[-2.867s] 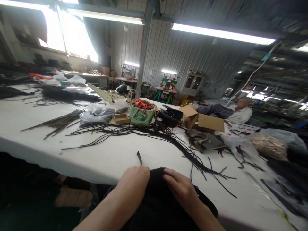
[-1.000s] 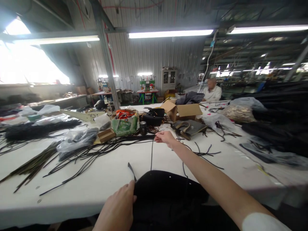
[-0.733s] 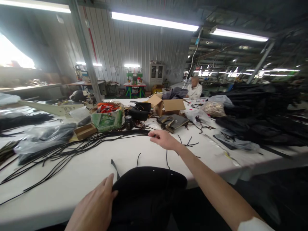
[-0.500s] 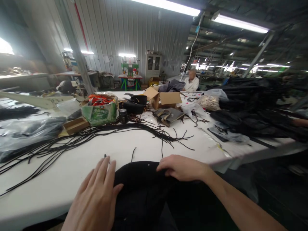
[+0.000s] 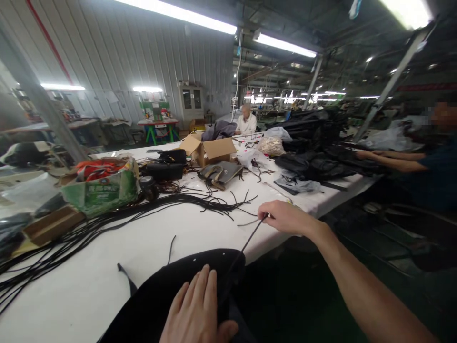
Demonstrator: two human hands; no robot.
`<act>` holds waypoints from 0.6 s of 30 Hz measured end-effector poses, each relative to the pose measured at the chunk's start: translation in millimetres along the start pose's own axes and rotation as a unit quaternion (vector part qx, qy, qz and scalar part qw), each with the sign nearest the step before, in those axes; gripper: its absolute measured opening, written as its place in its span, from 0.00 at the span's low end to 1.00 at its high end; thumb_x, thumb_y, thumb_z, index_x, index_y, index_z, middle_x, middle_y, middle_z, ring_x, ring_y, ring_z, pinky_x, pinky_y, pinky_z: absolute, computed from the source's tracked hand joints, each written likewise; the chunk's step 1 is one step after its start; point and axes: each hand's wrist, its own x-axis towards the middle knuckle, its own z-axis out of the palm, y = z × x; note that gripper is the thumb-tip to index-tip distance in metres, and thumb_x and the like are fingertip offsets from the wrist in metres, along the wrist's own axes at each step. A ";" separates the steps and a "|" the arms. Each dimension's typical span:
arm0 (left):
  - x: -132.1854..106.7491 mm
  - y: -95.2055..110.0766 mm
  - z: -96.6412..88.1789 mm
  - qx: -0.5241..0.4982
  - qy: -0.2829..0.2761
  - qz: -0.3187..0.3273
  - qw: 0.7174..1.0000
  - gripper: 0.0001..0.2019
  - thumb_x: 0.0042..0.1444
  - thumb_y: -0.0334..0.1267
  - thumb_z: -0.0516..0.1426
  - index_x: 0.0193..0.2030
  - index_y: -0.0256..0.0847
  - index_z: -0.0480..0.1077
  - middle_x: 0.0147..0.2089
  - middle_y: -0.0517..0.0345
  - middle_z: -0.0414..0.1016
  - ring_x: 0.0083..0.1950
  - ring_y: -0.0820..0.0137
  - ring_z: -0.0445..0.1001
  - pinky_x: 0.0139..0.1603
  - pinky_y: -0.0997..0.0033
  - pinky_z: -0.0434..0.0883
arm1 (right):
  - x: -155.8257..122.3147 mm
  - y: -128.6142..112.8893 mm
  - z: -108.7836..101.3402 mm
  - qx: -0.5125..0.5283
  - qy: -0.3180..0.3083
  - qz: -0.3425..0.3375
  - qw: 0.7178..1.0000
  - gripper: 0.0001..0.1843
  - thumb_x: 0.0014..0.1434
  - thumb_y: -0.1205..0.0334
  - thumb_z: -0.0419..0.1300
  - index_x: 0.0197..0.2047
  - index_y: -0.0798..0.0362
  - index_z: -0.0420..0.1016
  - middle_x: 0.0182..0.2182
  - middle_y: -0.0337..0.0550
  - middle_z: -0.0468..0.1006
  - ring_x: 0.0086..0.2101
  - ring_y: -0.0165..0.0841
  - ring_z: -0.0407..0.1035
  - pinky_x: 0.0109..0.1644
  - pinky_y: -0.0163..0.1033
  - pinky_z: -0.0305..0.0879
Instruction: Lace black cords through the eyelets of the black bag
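The right hand (image 5: 282, 216) is closed, pinching a cord (image 5: 252, 235) that runs straight down to the black panel (image 5: 153, 290) at the near edge of the table (image 5: 143, 250). The left hand (image 5: 196, 307) lies flat on the panel, fingers extended, gripping nothing. Pale lettering on the green sack (image 5: 107, 191) is too blurred to read; the grey bag (image 5: 231, 174) bears a small, illegible pale mark.

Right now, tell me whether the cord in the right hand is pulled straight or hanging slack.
Pulled straight: the cord runs without a sag from the right hand down to the black piece.
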 end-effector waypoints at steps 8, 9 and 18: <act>99.4 53.8 -8.1 -0.148 -0.047 -0.091 0.984 0.29 0.66 0.27 0.58 0.75 0.31 0.68 0.59 0.39 0.85 0.56 0.49 0.85 0.62 0.48 0.81 | -39.4 -62.9 -2.3 0.201 0.035 -0.102 0.974 0.06 0.71 0.61 0.65 0.46 0.47 0.86 0.38 0.34 0.85 0.36 0.31 0.75 0.43 0.34 0.66; 104.7 54.6 -12.1 -0.173 -0.059 -0.100 0.978 0.26 0.67 0.26 0.56 0.71 0.33 0.72 0.54 0.42 0.87 0.52 0.51 0.86 0.63 0.46 0.80 | -41.3 -68.3 -1.8 0.210 0.035 -0.113 0.971 0.07 0.72 0.61 0.65 0.47 0.47 0.86 0.39 0.35 0.85 0.36 0.31 0.74 0.43 0.34 0.66; 70.1 0.2 -33.1 -0.296 -0.016 -0.228 0.927 0.16 0.75 0.42 0.54 0.46 0.46 0.85 0.40 0.52 0.88 0.40 0.60 0.87 0.42 0.70 0.79 | -46.1 -45.8 22.8 0.238 -0.015 -0.092 0.967 0.08 0.70 0.61 0.66 0.47 0.49 0.88 0.39 0.39 0.87 0.38 0.35 0.76 0.43 0.37 0.65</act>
